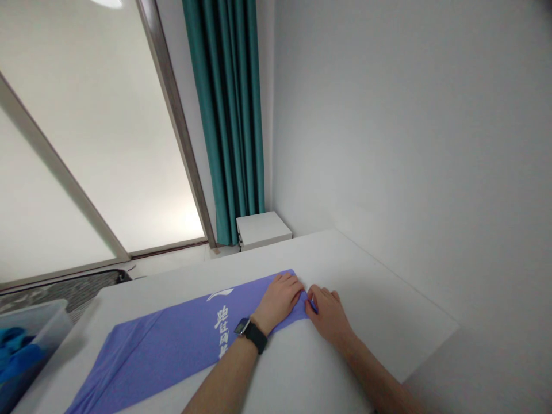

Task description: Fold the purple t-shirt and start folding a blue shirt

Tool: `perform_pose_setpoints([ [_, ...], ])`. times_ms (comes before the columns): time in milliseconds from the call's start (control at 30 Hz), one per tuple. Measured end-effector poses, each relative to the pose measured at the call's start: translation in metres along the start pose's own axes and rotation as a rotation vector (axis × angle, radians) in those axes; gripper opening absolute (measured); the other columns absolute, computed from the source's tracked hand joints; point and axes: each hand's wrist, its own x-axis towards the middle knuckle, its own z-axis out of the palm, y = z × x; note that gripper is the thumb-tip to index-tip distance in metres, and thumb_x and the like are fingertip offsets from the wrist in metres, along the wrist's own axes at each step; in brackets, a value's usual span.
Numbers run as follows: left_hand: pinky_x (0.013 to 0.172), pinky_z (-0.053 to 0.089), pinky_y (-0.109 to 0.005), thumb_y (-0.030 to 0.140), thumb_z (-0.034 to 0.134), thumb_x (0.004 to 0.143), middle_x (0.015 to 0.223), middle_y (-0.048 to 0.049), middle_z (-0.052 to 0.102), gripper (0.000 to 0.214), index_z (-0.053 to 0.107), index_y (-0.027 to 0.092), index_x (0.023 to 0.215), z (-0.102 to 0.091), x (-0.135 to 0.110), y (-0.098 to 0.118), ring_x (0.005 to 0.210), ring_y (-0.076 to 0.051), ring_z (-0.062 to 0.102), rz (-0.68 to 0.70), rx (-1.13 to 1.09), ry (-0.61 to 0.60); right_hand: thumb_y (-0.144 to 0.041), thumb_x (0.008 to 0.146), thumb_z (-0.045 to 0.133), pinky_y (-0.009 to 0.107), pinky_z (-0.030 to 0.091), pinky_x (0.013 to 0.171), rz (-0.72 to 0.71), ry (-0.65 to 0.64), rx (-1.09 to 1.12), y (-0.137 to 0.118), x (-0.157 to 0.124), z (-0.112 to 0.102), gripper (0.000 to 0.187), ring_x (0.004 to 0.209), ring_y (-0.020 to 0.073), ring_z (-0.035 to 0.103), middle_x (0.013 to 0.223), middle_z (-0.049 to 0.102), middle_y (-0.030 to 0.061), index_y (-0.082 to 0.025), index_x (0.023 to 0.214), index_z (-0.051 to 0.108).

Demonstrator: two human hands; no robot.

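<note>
The left hand (278, 302) is covering the far end of the shirt (172, 339), and the right hand (328, 315) is hiding whatever its fingers (313, 296) are pressing there; a dark blue sliver is showing beside them, too small to tell. The bottom edge is cutting off the shirt and both forearms. The left edge is cropping the bin (47, 328), and the blue cloth (15, 356) inside is too blurred to tell. The top edge is cutting off the curtain (224, 115). The watch (242, 326) is angled too sharply to read, and the table (366, 299) is hiding the cabinet's (263, 229) lower part.
</note>
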Motion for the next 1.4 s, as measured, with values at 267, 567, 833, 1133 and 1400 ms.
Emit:
perform_pose_setpoints([
  [267, 0.101, 0.039, -0.041, 0.03, 0.046, 0.099, 0.116, -0.0066, 0.067, 0.025, 0.065, 0.02, 0.111, -0.007, -0.004, 0.003, 0.111, -0.022, 0.057, -0.081, 0.085, -0.029, -0.017, 0.088, 0.051, 0.032, 0.029, 0.076, 0.017, -0.018, -0.036, 0.001, 0.0, 0.0, 0.01, 0.074, 0.0187, 0.058, 0.072, 0.065, -0.0003, -0.022, 0.082, 0.057],
  [567, 0.112, 0.034, -0.041, 0.026, 0.037, 0.1, 0.137, -0.0083, 0.059, 0.038, 0.055, 0.02, 0.133, -0.027, -0.007, -0.01, 0.128, -0.02, 0.051, -0.274, 0.075, -0.019, -0.017, 0.088, 0.049, 0.032, 0.031, 0.076, 0.031, -0.023, -0.031, -0.001, -0.001, 0.0, 0.012, 0.075, 0.0187, 0.059, 0.074, 0.065, 0.0002, -0.022, 0.083, 0.059],
  [833, 0.113, 0.034, -0.047, 0.043, 0.04, 0.098, 0.15, -0.0157, 0.045, 0.056, 0.043, 0.01, 0.144, -0.014, -0.048, 0.021, 0.138, -0.029, 0.042, -0.318, 0.196, -0.024, -0.014, 0.092, 0.038, 0.035, 0.04, 0.091, -0.064, -0.007, -0.009, -0.004, 0.012, -0.015, 0.029, 0.101, 0.0212, 0.059, 0.106, 0.068, 0.0088, -0.019, 0.105, 0.064],
  [1133, 0.116, 0.03, -0.05, 0.045, 0.036, 0.099, 0.15, -0.0162, 0.043, 0.058, 0.047, 0.008, 0.142, 0.004, -0.059, 0.022, 0.141, -0.029, 0.038, -0.303, 0.227, 0.0, -0.026, 0.1, 0.025, 0.044, 0.03, 0.114, -0.36, -0.213, -0.112, -0.023, 0.035, 0.006, 0.051, 0.14, 0.0233, 0.037, 0.151, 0.043, 0.0123, -0.013, 0.146, 0.044],
  [1400, 0.115, 0.03, -0.05, 0.049, 0.035, 0.099, 0.152, -0.0145, 0.042, 0.06, 0.045, 0.011, 0.144, 0.004, -0.063, 0.018, 0.142, -0.03, 0.035, -0.309, 0.228, 0.003, -0.028, 0.101, 0.018, 0.048, 0.024, 0.118, -0.322, -0.292, -0.115, -0.001, 0.038, 0.026, 0.054, 0.145, 0.0207, 0.029, 0.156, 0.035, 0.0084, -0.017, 0.151, 0.034],
])
